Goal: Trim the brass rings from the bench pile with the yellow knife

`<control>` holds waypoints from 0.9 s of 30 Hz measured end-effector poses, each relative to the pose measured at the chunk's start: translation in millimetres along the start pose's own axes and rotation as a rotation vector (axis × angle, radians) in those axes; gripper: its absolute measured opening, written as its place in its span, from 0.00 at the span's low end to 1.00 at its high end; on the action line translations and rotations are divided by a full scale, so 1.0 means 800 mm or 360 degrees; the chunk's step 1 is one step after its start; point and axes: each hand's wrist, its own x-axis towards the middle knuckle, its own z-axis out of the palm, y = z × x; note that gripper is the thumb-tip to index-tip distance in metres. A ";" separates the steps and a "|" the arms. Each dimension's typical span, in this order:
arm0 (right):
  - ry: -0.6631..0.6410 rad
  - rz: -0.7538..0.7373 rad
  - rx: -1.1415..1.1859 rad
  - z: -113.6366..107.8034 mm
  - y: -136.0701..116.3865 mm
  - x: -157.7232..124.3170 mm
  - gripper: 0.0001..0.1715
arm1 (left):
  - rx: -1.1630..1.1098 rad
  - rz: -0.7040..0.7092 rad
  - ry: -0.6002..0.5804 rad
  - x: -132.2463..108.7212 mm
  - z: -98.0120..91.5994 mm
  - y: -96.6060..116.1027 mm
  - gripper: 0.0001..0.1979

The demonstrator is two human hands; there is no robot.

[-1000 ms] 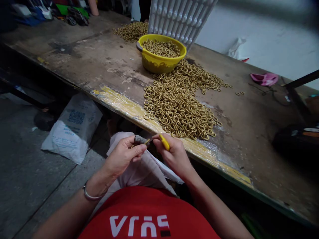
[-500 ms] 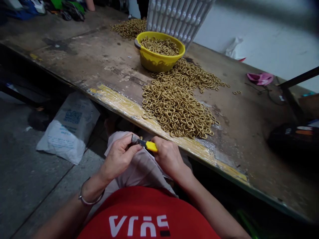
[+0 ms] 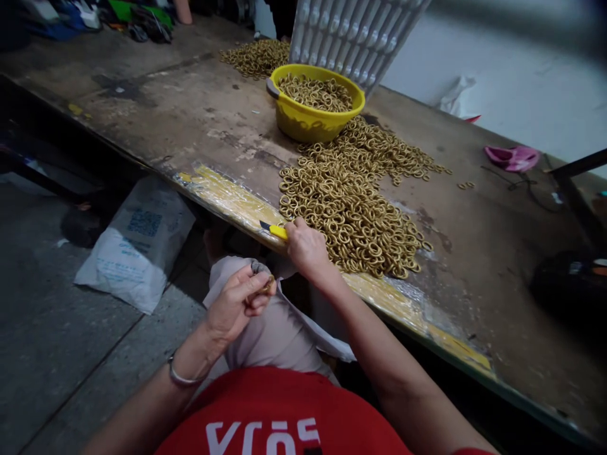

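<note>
My right hand [image 3: 307, 251] is closed round a yellow utility knife [image 3: 277, 231], its dark blade pointing left above the taped table edge. Its fingers are at the near left side of a pile of gold-coloured rings [image 3: 360, 221]; whether they also pinch a ring is hidden. Over my lap, my left hand [image 3: 239, 302] is closed on gold-coloured rings [image 3: 268, 284], partly covered by the fingers, so their number cannot be made out. A grey wrap [image 3: 258, 268] covers a fingertip of that hand.
A yellow basin [image 3: 315, 123] full of rings stands behind the pile, before a ridged clear plastic panel [image 3: 355, 38]. Another ring heap [image 3: 258, 58] lies farther back. A pink item [image 3: 511, 158] is at right. A white sack [image 3: 137, 246] sits on the floor at left.
My right hand has moved up and away from my left hand, carrying the knife to the table edge by the pile. My left hand stays over my lap, and rings now show in it.
</note>
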 end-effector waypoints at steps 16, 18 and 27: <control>-0.0579 -0.0693 0.1820 -0.036 0.030 -0.046 0.07 | 0.0350 0.0201 0.0046 0.006 -0.008 0.012 0.16; -0.0622 -0.0669 0.1981 -0.038 0.032 -0.061 0.09 | 0.0364 0.0118 -0.0022 0.001 -0.006 0.011 0.15; -0.0496 -0.0463 0.2236 -0.036 0.024 -0.102 0.16 | 0.0318 -0.0071 -0.0249 -0.020 0.020 0.002 0.16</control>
